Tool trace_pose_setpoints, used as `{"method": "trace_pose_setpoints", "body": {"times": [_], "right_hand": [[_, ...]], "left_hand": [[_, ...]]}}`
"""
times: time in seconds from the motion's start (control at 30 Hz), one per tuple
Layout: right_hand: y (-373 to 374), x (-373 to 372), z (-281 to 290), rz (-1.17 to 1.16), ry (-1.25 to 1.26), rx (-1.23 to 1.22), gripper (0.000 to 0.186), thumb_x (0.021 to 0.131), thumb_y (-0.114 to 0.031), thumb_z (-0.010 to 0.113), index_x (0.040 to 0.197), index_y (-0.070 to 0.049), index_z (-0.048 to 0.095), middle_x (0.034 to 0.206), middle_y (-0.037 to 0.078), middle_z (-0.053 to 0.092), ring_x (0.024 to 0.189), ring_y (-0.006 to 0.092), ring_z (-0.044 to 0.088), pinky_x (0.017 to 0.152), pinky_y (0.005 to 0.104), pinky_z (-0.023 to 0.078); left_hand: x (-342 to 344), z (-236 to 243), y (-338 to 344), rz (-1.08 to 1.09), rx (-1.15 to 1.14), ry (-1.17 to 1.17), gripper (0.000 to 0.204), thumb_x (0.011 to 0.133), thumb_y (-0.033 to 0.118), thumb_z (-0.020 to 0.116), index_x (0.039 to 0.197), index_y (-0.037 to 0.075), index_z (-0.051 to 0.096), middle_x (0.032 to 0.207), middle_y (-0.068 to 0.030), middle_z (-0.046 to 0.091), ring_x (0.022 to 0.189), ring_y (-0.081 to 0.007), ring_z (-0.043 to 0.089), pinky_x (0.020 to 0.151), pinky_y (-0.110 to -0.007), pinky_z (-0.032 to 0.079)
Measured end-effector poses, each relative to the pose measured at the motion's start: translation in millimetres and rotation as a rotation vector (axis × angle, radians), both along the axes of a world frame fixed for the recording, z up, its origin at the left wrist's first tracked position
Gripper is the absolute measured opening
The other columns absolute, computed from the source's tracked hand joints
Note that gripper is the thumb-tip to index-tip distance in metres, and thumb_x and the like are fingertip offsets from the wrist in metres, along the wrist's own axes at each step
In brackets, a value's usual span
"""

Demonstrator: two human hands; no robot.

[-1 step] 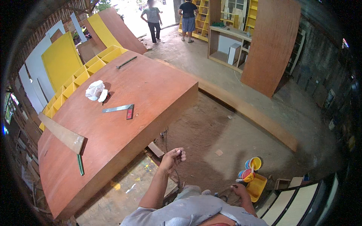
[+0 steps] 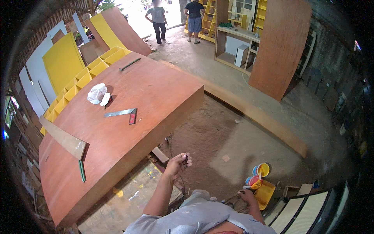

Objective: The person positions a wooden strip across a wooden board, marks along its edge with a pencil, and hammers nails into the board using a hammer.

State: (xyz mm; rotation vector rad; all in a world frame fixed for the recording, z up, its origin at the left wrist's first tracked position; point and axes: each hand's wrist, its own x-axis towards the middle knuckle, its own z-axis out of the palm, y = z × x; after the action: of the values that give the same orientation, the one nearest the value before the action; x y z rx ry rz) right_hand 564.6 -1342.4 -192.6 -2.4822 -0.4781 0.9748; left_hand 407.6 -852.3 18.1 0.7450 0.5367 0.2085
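My left hand [image 2: 179, 163] is raised beside the front edge of a large reddish-brown wooden panel [image 2: 156, 93], fingers curled round a small dark thing I cannot make out. My right hand [image 2: 246, 195] is low at the right by the yellow tray [image 2: 265, 197], fingers bent, their contents unclear. On the panel lie a crumpled white bag [image 2: 96, 93], a metal square with a red handle [image 2: 133, 116], a dark bar [image 2: 130, 64], a wooden board [image 2: 64, 136] and a green rod [image 2: 82, 171]. A paint-marked board [image 2: 128, 201] shows below the panel.
Paint cans [image 2: 261, 170] stand at the right. A long board [image 2: 272, 128] stretches along the floor. Two people [image 2: 157, 21] [image 2: 193, 23] stand at the back near yellow shelving [image 2: 208, 21]. A cabinet [image 2: 233, 50], a tall panel [image 2: 278, 50] and leaning yellow and white sheets [image 2: 62, 58] surround the workspace.
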Motion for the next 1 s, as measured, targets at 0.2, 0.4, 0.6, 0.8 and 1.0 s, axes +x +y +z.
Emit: {"method": "trace_pose_setpoints", "body": {"times": [0.2,0.4,0.6,0.8,1.0], "right_hand": [[59.2,92.9,-3.6,0.14,-0.011,0.163,0.06,0.101,-0.055,0.069,0.132,-0.005,0.076,0.131,0.022,0.076,0.122,0.037,0.072,0.106,0.046,0.055],[165.4,201.5,62.2,0.131,0.017,0.272,0.052,0.102,-0.039,0.072,0.135,0.0,0.073,0.129,0.022,0.077,0.12,0.0315,0.074,0.105,0.0409,0.055],[305.2,318.6,131.6,0.128,-0.135,0.411,0.039,0.104,-0.022,0.072,0.135,0.001,0.073,0.129,0.02,0.078,0.118,0.0267,0.074,0.103,0.0381,0.056],[475.1,403.9,228.6,0.264,-0.235,0.552,0.035,0.105,-0.02,0.07,0.133,0.0,0.075,0.132,0.02,0.076,0.122,0.03,0.073,0.108,0.0404,0.054],[630.2,433.7,269.0,0.463,-0.154,0.702,0.03,0.102,-0.017,0.074,0.127,-0.001,0.077,0.121,0.018,0.079,0.109,0.0274,0.077,0.106,0.0419,0.055]], "left_hand": [[48.2,-16.6,39.8,0.143,-0.016,-0.049,0.022,0.114,0.018,0.055,0.124,0.002,0.066,0.103,-0.0063,0.07,0.092,-0.0183,0.069,0.085,-0.036,0.059],[109.6,7.3,116.8,0.363,-0.019,-0.049,0.021,0.11,0.029,0.055,0.104,0.01,0.062,0.086,-0.0022,0.063,0.075,-0.0158,0.06,0.069,-0.034,0.05],[169.5,15.1,237.9,0.685,0.012,-0.007,0.025,0.109,0.034,0.057,0.096,0.013,0.058,0.08,0.0011,0.056,0.069,-0.0144,0.053,0.063,-0.032,0.044],[208.5,10.3,353.1,0.857,0.467,0.184,0.028,0.107,0.037,0.06,0.096,0.012,0.068,0.071,0.0021,0.051,0.06,-0.0103,0.046,0.056,-0.029,0.038],[233.8,18.6,434.8,1.018,1.037,0.864,0.036,0.103,0.034,0.07,0.102,-0.001,0.076,0.086,-0.0125,0.072,0.079,-0.027,0.069,0.074,-0.043,0.056]]}}
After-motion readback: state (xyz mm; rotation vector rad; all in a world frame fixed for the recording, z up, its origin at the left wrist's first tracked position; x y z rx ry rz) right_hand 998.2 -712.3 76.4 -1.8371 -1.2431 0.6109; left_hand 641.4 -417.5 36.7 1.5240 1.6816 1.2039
